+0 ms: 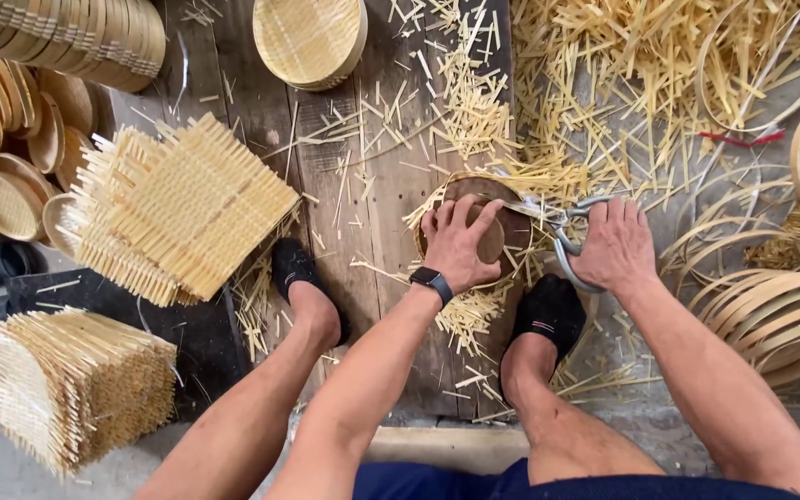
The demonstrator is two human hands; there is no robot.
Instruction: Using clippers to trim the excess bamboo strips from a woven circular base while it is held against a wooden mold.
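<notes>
My left hand (456, 243) presses flat on a round brown wooden form (502, 227) with woven bamboo strips under it and poking out around its rim. My right hand (615, 245) grips the handles of grey metal shears (557, 222), whose blades point left at the upper right edge of the form. A dark watch is on my left wrist. My two feet in black socks rest on the wooden boards on either side of the form.
A stack of square woven bamboo mats (182, 208) lies at left, another stack (76, 384) at lower left. Finished round trays (312, 39) sit at top, more at upper left. Bamboo hoops (775, 319) pile at right. Cut bamboo scraps (604, 93) litter the boards.
</notes>
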